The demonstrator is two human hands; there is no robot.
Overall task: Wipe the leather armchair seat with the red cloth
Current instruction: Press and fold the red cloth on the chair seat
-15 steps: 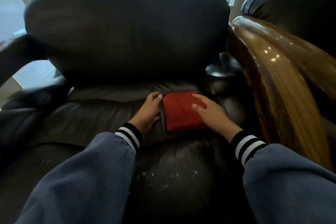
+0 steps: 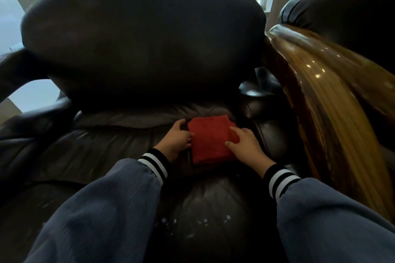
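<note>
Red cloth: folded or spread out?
Folded. The red cloth lies as a compact thick rectangle on the seat, layered edges showing at its far right corner, left hand and right hand at its sides.

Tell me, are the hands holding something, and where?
The red cloth, folded flat on the seat. The left hand touches its left edge; the right hand presses on its right side. Neither has lifted it.

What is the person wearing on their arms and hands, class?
Both arms are in loose grey-blue ribbed sleeves, each ending in a black knitted cuff with two white stripes. The left hand and right hand are bare: no gloves and no visible rings or watch.
</note>
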